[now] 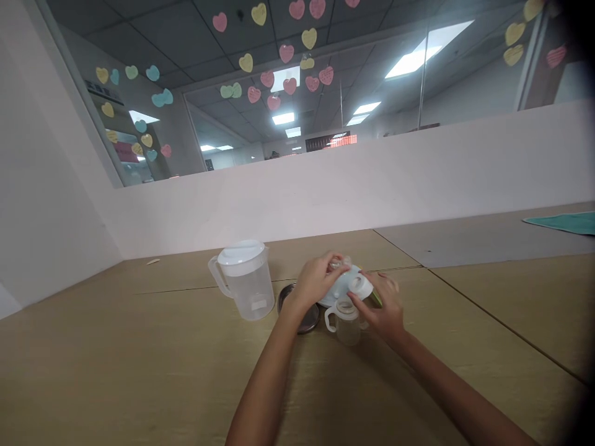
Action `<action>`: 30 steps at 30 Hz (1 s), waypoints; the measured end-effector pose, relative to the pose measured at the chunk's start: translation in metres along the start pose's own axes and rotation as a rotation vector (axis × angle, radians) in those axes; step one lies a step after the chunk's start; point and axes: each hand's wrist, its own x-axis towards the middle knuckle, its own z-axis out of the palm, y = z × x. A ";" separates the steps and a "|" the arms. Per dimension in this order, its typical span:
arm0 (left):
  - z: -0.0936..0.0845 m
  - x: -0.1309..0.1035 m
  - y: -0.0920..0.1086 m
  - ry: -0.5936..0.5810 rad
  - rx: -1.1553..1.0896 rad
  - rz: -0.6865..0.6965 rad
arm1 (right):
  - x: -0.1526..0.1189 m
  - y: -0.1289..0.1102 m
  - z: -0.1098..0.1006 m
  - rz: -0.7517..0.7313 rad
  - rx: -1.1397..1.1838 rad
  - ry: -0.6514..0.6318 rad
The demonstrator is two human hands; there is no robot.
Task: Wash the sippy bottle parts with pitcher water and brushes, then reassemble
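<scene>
A clear baby bottle (348, 331) with a white side handle stands upright on the table, its mouth uncovered. Just above its mouth, my right hand (385, 306) is closed on a white bottle collar (361, 285), whose round opening faces me. My left hand (316, 282) is curled around a small clear piece (341, 262), perhaps the bottle's cap; the fingers hide part of it. Behind the bottle and between the hands lies a pale blue rounded object (341, 286), mostly covered. A bit of something green (375, 300) shows beside my right hand.
A translucent pitcher (253, 288) with a white lid stands left of my hands. A round dark metal dish (309, 319) sits partly under my left wrist. At the far right lies a teal cloth (564, 222). A white wall (325, 192) and window rise behind the table.
</scene>
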 end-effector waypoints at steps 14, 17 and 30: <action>0.023 0.000 -0.059 -0.322 0.484 -0.284 | -0.019 0.048 0.014 0.524 -0.085 -0.338; 0.031 -0.001 -0.065 -0.300 0.519 -0.331 | -0.030 0.061 0.020 0.541 -0.126 -0.428; -0.091 -0.024 -0.040 0.813 0.417 -0.159 | -0.043 0.074 0.027 0.609 -0.054 -0.339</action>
